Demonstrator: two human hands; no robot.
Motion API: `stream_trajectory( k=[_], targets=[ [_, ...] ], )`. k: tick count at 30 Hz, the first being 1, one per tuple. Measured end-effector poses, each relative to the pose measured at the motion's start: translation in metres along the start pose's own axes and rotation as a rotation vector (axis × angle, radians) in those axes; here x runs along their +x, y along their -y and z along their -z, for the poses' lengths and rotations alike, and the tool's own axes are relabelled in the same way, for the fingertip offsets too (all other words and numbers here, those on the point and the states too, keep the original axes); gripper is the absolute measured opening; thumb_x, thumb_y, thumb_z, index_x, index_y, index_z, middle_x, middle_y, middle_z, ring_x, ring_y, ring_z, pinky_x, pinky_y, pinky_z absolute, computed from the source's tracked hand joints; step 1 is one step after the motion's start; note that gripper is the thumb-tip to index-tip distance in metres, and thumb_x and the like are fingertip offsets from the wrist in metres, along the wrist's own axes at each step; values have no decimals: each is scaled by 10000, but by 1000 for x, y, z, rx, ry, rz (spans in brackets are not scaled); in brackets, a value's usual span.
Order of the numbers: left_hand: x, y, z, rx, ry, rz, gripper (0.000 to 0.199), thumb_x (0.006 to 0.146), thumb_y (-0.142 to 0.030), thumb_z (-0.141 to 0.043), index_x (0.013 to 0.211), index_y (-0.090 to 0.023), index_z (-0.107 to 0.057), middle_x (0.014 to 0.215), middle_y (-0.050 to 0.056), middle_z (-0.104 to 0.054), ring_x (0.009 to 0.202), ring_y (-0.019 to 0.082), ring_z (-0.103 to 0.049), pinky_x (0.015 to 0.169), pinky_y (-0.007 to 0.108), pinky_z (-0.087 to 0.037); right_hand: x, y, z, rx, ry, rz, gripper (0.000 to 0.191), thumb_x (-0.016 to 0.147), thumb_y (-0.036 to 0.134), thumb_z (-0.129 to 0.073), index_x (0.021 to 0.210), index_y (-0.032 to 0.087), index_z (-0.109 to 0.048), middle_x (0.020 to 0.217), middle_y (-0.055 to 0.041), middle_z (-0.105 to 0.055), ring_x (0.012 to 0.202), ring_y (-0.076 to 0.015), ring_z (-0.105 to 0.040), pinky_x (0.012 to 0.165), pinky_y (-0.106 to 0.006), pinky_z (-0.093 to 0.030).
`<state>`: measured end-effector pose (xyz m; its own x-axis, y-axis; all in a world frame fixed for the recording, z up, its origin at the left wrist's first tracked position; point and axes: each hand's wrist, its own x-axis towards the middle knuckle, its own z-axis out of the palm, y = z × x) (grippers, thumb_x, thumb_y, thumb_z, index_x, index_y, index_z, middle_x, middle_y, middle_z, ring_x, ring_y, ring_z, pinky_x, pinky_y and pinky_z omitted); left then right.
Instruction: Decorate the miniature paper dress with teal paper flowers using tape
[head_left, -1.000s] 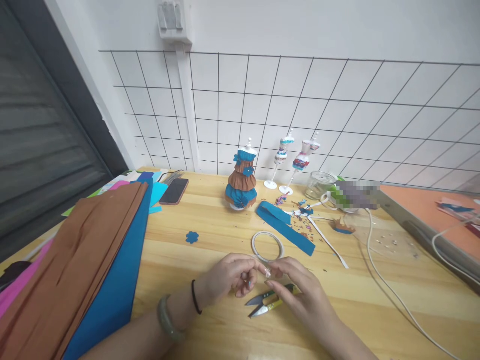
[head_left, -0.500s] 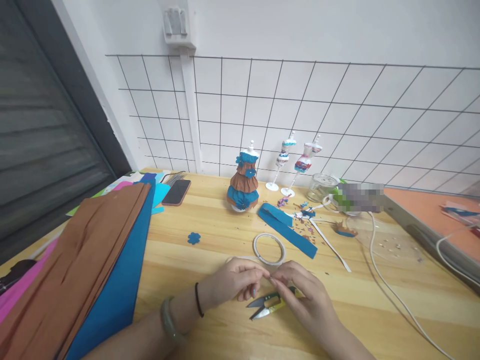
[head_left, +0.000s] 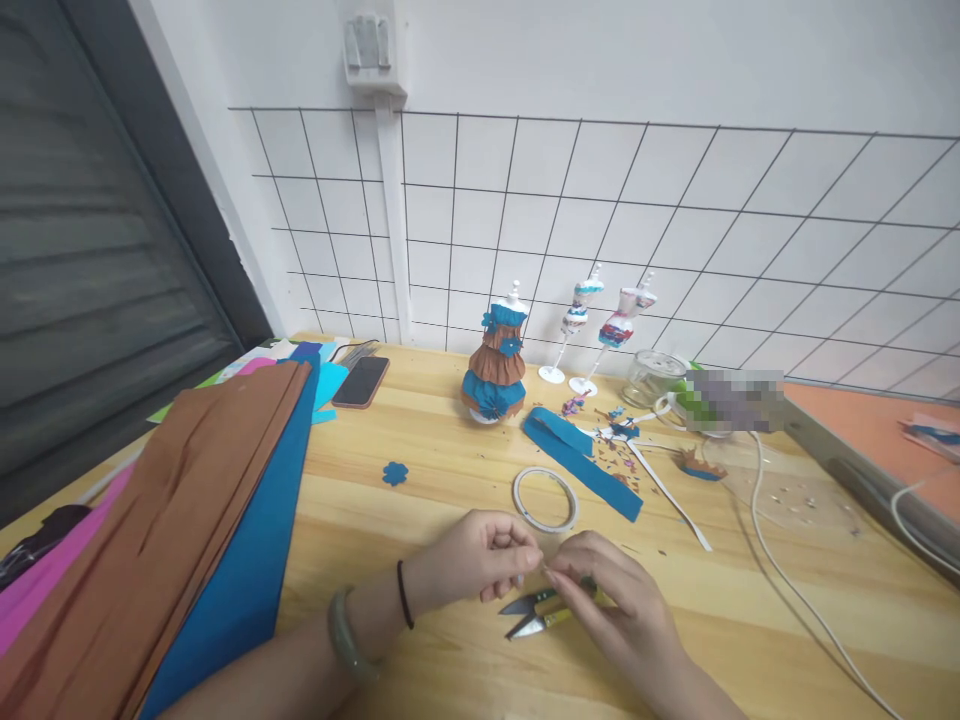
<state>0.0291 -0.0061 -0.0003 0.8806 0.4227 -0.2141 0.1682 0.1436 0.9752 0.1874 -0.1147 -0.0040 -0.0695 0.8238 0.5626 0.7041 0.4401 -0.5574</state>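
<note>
Fingertips pinched, my left hand meets my right hand over the front of the wooden table. Whatever is between the fingertips is too small to make out. Under the right hand lies a pair of thread snips, its blades pointing left and its handle partly covered. Just beyond the hands is a roll of white tape. A blue paper flower lies flat to the left of it. Farther back stands a small dress form in a blue and brown crepe-paper dress with blue flowers.
Brown crepe paper and blue sheets fill the left side, near a phone. A blue paper strip lies amid scraps. Two white dress forms and a glass jar stand at the back. A white cable crosses the right side.
The whole view has shifted slightly, so things sit a little farther right. My left hand's fingers have turned a little; both hands stay together at their fingertips.
</note>
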Motion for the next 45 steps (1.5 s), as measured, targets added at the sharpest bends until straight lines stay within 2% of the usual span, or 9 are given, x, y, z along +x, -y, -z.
stream_trajectory(
  k=[6,12,18,24,28,31,35,41,45],
  targets=[
    [-2,1,0,61,-12,-4,338,737,-447,-576,748,-110,-613,500,-50,-487,403,33,-401,407,151,-336,2,0,-1,16,-5,19,108,820,99,-548,839,188,-607,714,-49,-626,646,-153,-593,564,-254,-484],
    [-3,0,-2,92,-57,-29,246,744,-344,-572,726,-105,-623,496,-47,-475,411,37,-383,412,157,-314,0,-1,-2,41,-1,-27,98,812,103,-565,821,190,-610,711,-39,-621,656,-148,-595,573,-243,-482],
    [-3,-1,-6,61,-101,-122,181,748,-271,-554,686,-109,-606,536,-43,-472,474,46,-385,465,166,-313,1,0,-4,119,-1,-108,90,806,121,-586,848,196,-613,711,-30,-616,624,-133,-591,562,-228,-484],
    [-2,-1,-8,84,-146,-162,156,732,-238,-556,672,-104,-609,567,-33,-479,517,55,-387,485,170,-302,1,0,-5,142,-15,-90,114,797,113,-594,867,201,-606,714,-27,-609,606,-129,-583,550,-223,-484],
    [-3,-6,-7,109,-169,-121,184,755,-264,-533,695,-109,-611,495,-52,-443,439,44,-361,437,166,-285,0,-1,-5,145,-4,-64,156,791,97,-598,904,205,-600,722,-27,-609,637,-130,-589,565,-217,-482],
    [-5,-7,-6,100,-143,-75,221,766,-315,-529,709,-116,-605,486,-55,-450,408,42,-370,413,162,-300,0,-1,-4,135,-21,-60,140,809,72,-561,849,203,-590,742,-31,-613,689,-138,-597,610,-228,-479],
    [-6,-6,-6,91,-111,-54,245,760,-350,-545,716,-117,-608,511,-49,-473,415,41,-401,407,154,-332,1,0,-3,107,-71,-120,111,804,104,-575,765,200,-535,678,-5,-569,615,-126,-566,564,-226,-461],
    [-5,-5,-6,60,-73,-14,291,756,-394,-557,746,-110,-622,512,-45,-483,415,39,-422,392,145,-350,0,-3,-3,103,-17,-84,117,821,94,-550,851,198,-595,747,-36,-607,689,-143,-595,621,-239,-483],
    [-2,0,-3,-17,-55,-19,330,753,-418,-565,818,-102,-638,523,-40,-503,397,30,-420,385,142,-351,2,-1,0,86,-33,-70,138,831,86,-526,858,192,-609,750,-46,-616,682,-145,-604,605,-235,-488]
  ],
)
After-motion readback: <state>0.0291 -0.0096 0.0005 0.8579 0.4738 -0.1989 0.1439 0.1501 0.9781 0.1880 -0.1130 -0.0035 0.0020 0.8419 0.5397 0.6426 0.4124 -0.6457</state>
